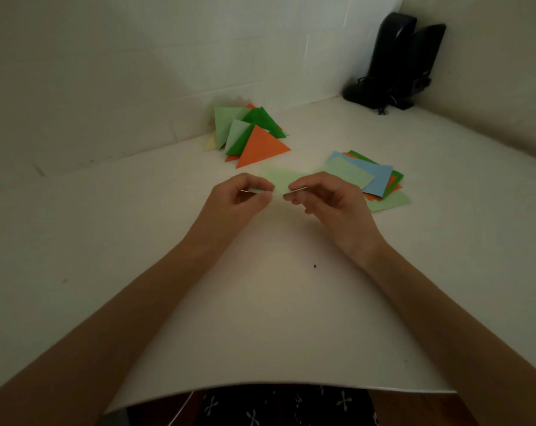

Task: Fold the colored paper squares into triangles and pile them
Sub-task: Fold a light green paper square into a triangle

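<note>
The table [276, 302] is white, smooth and matt. The pale green sheet [279, 179], the pile of folded triangles [260, 146] and the stack of squares [375, 183] are thin, matt paper. The speakers [395, 56] are black plastic with a faint sheen. Dark printed cloth [276, 407] shows below the table's edge.
</note>
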Tool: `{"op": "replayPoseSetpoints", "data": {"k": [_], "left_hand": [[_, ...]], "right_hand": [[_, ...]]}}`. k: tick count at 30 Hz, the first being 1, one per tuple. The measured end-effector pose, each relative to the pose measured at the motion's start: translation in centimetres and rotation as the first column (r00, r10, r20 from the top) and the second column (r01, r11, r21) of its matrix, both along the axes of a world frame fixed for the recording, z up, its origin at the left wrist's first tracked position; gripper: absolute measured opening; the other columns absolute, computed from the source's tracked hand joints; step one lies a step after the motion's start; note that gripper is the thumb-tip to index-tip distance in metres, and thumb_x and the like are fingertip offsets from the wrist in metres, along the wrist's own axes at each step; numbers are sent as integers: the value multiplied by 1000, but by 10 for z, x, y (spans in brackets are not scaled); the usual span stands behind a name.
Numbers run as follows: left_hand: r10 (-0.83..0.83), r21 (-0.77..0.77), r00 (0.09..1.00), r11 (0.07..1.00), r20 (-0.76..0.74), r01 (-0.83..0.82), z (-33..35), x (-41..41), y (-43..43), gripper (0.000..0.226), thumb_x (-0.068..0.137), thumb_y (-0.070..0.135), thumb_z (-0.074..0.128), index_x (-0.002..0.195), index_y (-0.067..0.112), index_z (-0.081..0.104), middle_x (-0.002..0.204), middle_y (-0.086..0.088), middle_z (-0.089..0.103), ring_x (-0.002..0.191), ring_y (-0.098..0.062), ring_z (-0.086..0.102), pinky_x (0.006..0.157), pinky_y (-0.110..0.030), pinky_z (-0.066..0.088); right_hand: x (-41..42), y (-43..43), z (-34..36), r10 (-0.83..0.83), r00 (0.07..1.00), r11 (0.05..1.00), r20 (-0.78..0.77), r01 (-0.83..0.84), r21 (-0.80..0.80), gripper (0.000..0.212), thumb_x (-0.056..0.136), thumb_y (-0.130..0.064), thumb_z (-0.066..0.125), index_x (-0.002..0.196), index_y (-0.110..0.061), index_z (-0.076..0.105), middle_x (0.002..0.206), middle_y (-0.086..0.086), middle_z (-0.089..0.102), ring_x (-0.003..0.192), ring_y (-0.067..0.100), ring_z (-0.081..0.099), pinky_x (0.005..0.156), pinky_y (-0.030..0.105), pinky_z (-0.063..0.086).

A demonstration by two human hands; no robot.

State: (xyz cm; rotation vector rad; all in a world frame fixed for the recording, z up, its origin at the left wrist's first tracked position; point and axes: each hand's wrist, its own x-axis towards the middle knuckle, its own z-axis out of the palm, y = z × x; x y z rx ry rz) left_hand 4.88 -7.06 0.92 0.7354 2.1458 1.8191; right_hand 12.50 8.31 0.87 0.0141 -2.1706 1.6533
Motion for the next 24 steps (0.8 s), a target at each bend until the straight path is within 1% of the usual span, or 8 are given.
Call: {"op": "replayPoseSetpoints", "data": {"k": [5,8,10,13,15,18,21,24], "left_hand": [[33,-46,972,998,-231,-45,-6,2,0,17,83,13,68,100,13,68,95,5,65,78,8,60,73,-5,42],[80,9,924,997,-375,-82,-8,0,-1,18,84,10,67,101,14,69,97,6,64,85,11,58,77,-4,41],[116,82,907,993,-405,-90,-5,-1,-2,17,84,8,66,95,20,67,92,12,62,85,11,58,76,-5,40],[122,161,926,985,-357,-67,-1,0,-3,21,85,7,65,86,28,64,85,16,64,78,7,58,74,-8,42],[104,190,951,981,-292,-49,0,1,-3,23,84,5,65,83,29,64,77,19,67,74,6,59,73,-10,44],[86,236,984,971,-159,-47,-1,1,-1,24,83,0,64,82,24,65,73,20,68,69,0,61,73,-17,51],[42,249,994,968,-98,-17,-1,-1,-1,27,83,-8,61,92,17,62,74,15,68,70,0,62,74,-24,54],[-10,187,996,982,-86,26,0,-1,-1,32,84,-10,58,92,21,60,87,5,64,72,-2,62,71,-22,55]], "right_hand": [[1,0,2,6,999,1000,-37,-6,10,19,86,-3,62,86,-22,66,72,-15,67,73,2,62,66,12,45],[2,0,3,23,999,999,-33,-24,-44,17,84,-5,64,91,-20,66,74,-10,68,74,6,62,66,14,45],[1,2,3,16,1000,997,-1,-16,-69,22,83,-4,66,98,-20,63,80,2,69,78,11,62,68,19,46],[0,5,2,-10,996,990,86,21,-140,29,86,-3,63,103,-27,59,92,6,68,82,13,62,68,23,48],[0,7,2,-27,992,978,119,51,-203,22,88,-10,62,101,-27,60,97,0,67,86,13,65,71,25,51],[-1,8,5,-57,991,961,119,86,-264,5,88,-18,62,92,-17,65,94,-2,66,88,13,68,73,24,54],[-1,7,6,-86,993,962,86,105,-252,3,88,-11,63,84,-11,61,78,0,65,72,12,67,64,23,53],[0,8,5,-99,994,970,51,108,-220,17,87,1,61,95,-11,53,66,5,59,55,16,59,54,26,49]]}}
